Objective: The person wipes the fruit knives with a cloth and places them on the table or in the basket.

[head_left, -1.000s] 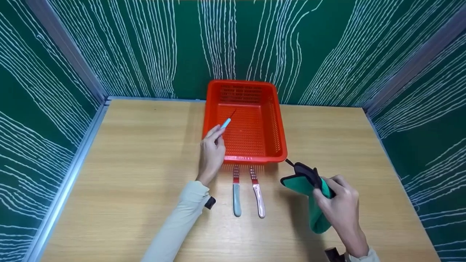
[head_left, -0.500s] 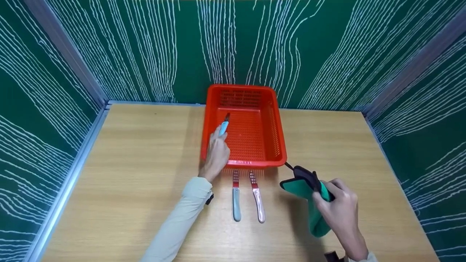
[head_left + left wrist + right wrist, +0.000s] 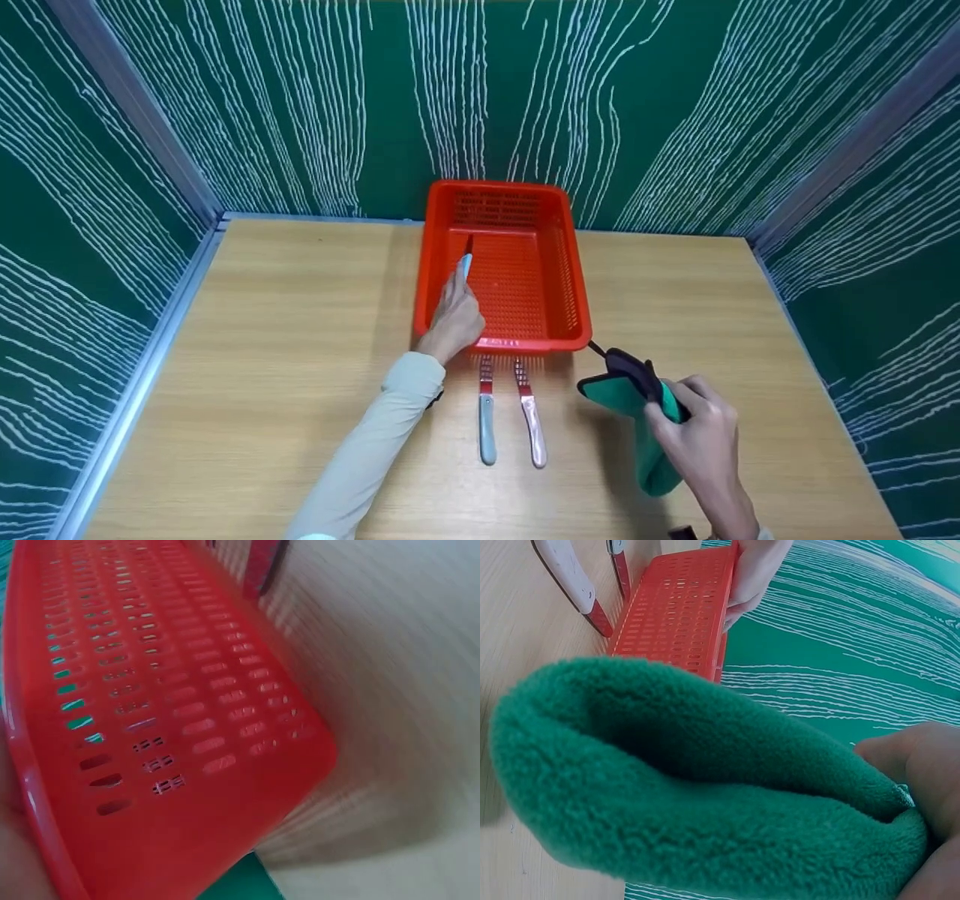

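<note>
My left hand (image 3: 456,311) grips a knife by its light blue handle (image 3: 466,265), reaching over the near left rim of the red plastic basket (image 3: 517,346). The dark, narrow blade points toward the far wall, inside the basket's outline. In my right hand (image 3: 701,424) is a folded green fluffy cloth (image 3: 651,465) with dark edging, held above the table right of the basket. Its thick fold (image 3: 705,832) fills the right wrist view. The basket's slotted side (image 3: 187,690) takes up most of the left wrist view, where the held knife is hidden.
In front of the basket lie two knives side by side, one with a grey-blue handle (image 3: 487,435), the other with a pale pink handle (image 3: 534,435). Their blades mirror the basket's red. Green walls (image 3: 645,150) with white lines enclose the wooden table (image 3: 300,315).
My left hand has moved forward and slightly right over the basket, turning its back upward and bringing the knife upright in view. My right hand stays nearly still with the cloth.
</note>
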The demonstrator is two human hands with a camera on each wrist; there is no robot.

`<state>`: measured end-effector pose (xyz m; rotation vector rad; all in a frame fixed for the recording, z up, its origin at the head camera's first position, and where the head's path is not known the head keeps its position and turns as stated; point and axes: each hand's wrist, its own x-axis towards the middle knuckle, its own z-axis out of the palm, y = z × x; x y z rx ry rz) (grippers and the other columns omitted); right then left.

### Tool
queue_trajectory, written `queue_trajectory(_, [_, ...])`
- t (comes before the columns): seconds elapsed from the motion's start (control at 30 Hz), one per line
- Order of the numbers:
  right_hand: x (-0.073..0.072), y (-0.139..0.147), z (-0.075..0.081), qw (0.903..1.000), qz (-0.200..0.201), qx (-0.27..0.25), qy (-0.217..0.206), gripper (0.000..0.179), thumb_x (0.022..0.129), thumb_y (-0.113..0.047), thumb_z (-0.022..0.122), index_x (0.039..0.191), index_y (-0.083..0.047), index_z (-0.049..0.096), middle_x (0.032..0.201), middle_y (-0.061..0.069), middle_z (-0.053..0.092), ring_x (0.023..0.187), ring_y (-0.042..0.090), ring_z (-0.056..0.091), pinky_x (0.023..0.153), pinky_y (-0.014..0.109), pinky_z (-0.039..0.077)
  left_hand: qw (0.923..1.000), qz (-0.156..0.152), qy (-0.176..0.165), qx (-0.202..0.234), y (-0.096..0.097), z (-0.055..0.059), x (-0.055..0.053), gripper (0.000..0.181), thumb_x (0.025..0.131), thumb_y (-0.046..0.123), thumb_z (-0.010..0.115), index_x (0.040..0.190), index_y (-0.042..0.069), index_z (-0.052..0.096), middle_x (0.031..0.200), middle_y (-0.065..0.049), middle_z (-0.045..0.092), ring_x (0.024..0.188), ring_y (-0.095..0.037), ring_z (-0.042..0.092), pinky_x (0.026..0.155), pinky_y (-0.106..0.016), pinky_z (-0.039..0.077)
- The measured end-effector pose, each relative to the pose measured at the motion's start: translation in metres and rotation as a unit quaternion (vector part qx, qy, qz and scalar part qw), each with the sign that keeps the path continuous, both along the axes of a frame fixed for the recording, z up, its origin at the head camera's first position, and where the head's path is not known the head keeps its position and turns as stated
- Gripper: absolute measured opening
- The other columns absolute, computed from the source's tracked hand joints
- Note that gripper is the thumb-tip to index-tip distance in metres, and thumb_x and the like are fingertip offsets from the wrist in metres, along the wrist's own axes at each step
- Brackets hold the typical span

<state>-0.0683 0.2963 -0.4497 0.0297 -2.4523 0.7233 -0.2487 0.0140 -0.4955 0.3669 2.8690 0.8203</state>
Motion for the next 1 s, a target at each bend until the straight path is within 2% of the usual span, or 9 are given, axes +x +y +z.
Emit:
queue_trajectory(0.1, [0.0,0.0,-0.001,1.0,-0.002,0.0,-0.002,0.011,0.068,0.0,0.07,0.078,0.004,0.073,0.071,0.009,0.057,0.055,0.017,0.049,0.052,0.006,0.037,0.999,0.003,-0.02,-0.041,0.0,0.0,-0.004,0.034,0.091,0.009,0.049,0.114,-0.014,0.059,0.156,-0.019,-0.003,0.142,-0.039,0.006,0.116,-0.046,0.013])
queue_trajectory(0.2, [0.0,0.0,0.0,1.0,-0.006,-0.001,-0.006,0.011,0.068,0.0,0.071,0.078,0.005,0.073,0.071,0.009,0.057,0.055,0.017,0.049,0.052,0.006,0.038,0.9964,0.006,-0.039,-0.075,0.001,0.0,-0.009,0.029,0.091,0.012,0.047,0.096,-0.009,0.066,0.156,-0.021,-0.002,0.141,-0.041,0.005,0.116,-0.047,0.012])
queue_trajectory(0.3, [0.0,0.0,0.001,0.9999,-0.009,-0.002,-0.012,0.011,0.069,0.0,0.071,0.078,0.004,0.073,0.071,0.009,0.057,0.056,0.017,0.049,0.051,0.007,0.039,0.9945,0.01,-0.061,-0.084,0.002,-0.001,-0.013,0.028,0.092,0.014,0.048,0.093,-0.005,0.069,0.156,-0.021,0.0,0.141,-0.042,0.007,0.115,-0.047,0.014])
queue_trajectory(0.57, [0.0,0.0,0.002,0.9999,-0.01,0.002,-0.008,0.011,0.068,-0.001,0.071,0.078,0.004,0.073,0.072,0.009,0.058,0.055,0.018,0.05,0.052,0.008,0.04,0.9915,0.008,-0.091,-0.092,0.007,-0.005,-0.021,0.023,0.093,0.014,0.053,0.1,-0.001,0.07,0.156,-0.022,0.004,0.141,-0.042,0.009,0.113,-0.049,0.021])
queue_trajectory(0.8, [0.001,0.001,0.0,0.9999,0.002,-0.002,0.013,0.01,0.067,0.002,0.068,0.076,0.003,0.073,0.07,0.007,0.057,0.053,0.016,0.048,0.048,0.009,0.039,0.984,0.001,-0.128,-0.124,0.009,-0.006,-0.021,0.031,0.091,0.018,0.053,0.114,0.002,0.067,0.156,-0.021,0.0,0.141,-0.041,0.008,0.105,-0.047,0.037])
queue_trajectory(0.9, [0.002,0.001,0.001,0.9999,0.001,-0.006,0.011,0.011,0.067,0.002,0.068,0.077,0.003,0.073,0.07,0.006,0.056,0.054,0.016,0.048,0.048,0.01,0.039,0.9819,0.002,-0.148,-0.118,0.008,-0.006,-0.021,0.033,0.091,0.019,0.053,0.116,0.002,0.066,0.156,-0.02,-0.003,0.141,-0.04,0.007,0.103,-0.045,0.04])
queue_trajectory(1.0, [0.003,0.001,0.002,1.0,-0.003,-0.007,0.005,0.011,0.068,0.002,0.069,0.078,0.004,0.073,0.071,0.007,0.057,0.055,0.016,0.049,0.05,0.008,0.039,0.9818,0.003,-0.155,-0.11,0.007,-0.007,-0.021,0.033,0.091,0.019,0.054,0.117,0.002,0.065,0.156,-0.02,-0.001,0.14,-0.042,0.013,0.098,-0.043,0.045])
